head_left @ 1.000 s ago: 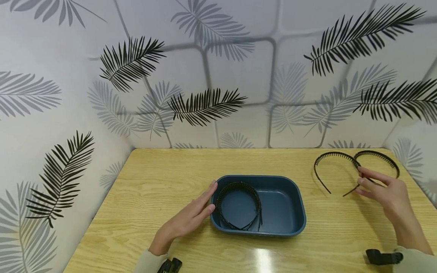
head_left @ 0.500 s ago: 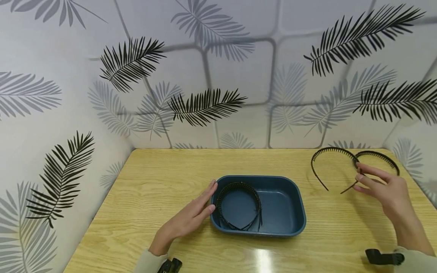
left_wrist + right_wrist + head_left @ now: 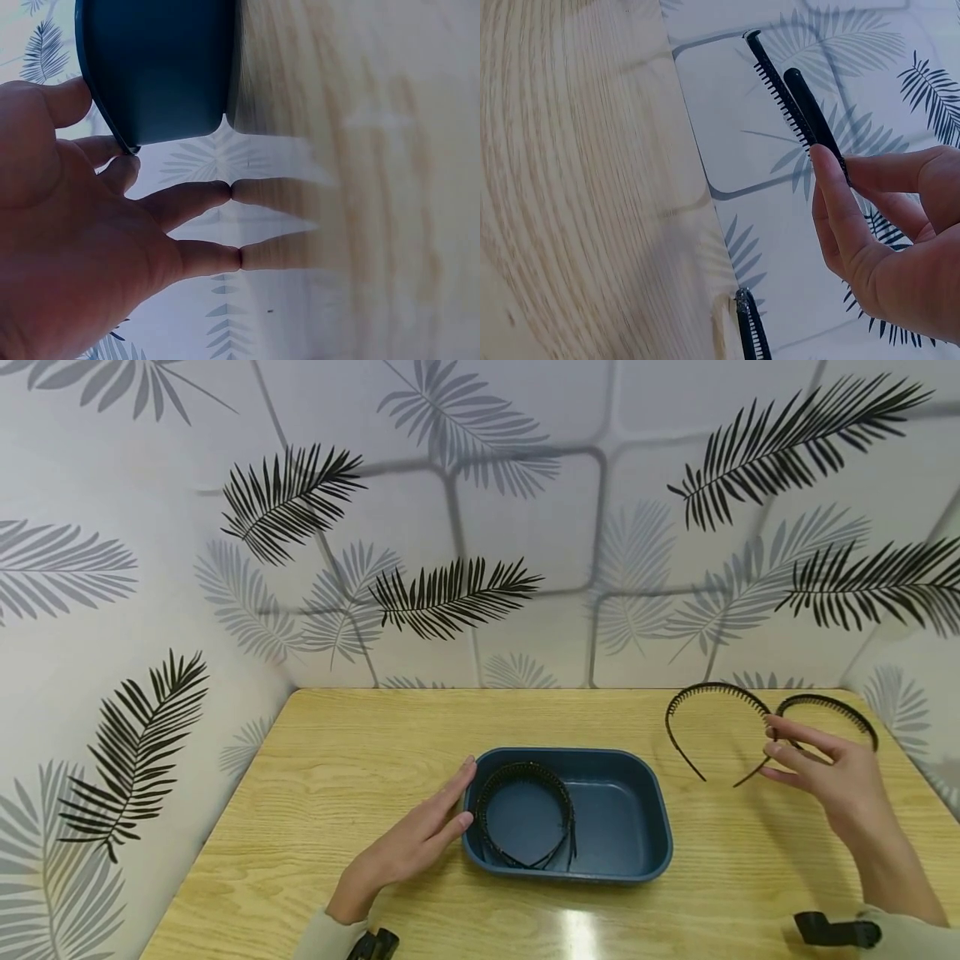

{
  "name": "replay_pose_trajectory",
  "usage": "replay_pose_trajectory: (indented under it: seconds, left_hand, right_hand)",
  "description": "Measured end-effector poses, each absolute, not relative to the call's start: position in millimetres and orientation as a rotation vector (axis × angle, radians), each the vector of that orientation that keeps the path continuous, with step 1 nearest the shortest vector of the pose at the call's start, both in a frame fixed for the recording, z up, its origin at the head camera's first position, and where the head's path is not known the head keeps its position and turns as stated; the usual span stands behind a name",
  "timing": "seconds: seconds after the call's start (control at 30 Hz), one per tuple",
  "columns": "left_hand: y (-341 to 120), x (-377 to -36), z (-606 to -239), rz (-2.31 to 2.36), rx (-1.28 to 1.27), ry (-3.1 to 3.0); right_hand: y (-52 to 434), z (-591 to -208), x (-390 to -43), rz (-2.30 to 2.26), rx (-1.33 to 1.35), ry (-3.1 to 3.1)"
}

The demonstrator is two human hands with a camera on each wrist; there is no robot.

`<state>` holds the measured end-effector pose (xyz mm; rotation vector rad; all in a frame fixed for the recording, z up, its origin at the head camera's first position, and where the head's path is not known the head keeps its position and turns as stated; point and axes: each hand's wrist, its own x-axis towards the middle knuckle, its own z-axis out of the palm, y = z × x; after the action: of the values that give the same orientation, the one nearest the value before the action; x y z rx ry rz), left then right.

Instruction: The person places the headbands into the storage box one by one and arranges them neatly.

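Held headband, head view: the black headband point(image 3: 709, 685) in the right hand point(image 3: 843, 781) has moved a bit to the left since a second ago, nearer the blue tub point(image 3: 618, 814).
Blue tub, head view: it sits on the wooden table point(image 3: 337, 735), in the same place as before. A bunch of black headbands point(image 3: 528, 767) lies in its left half, piled in a ring, too bunched up to count. The right half shows the blue bottom.
Left hand, head view: this hand point(image 3: 408, 843) rests on the tub's left end, with its fingers nearly straight and its thumb out.
Right hand, head view: the thumb and fingers pinch one side of the headband.
Other headband, head view: one more black headband point(image 3: 832, 698) lies far back on the right of the table, partly hidden by the right hand.
Tub side, left wrist view: the thumb touches the rim, and two spread fingertips touch the shiny table. The inside of the tub is hidden here.
Pinched headband, right wrist view: it is up off the table, in front of the leafy wall point(image 3: 742, 112), and its little teeth show.
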<state>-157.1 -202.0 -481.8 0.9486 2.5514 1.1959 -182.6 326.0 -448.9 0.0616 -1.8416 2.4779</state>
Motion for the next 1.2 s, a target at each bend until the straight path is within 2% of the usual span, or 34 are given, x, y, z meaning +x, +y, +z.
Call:
replay_pose_trajectory:
  seconds: [1.2]
  left_hand:
    - [-201,-158,-481,1.165,0.955,2.572]
  right_hand:
    - [276,-437,-178,2.416,0.275,-2.049]
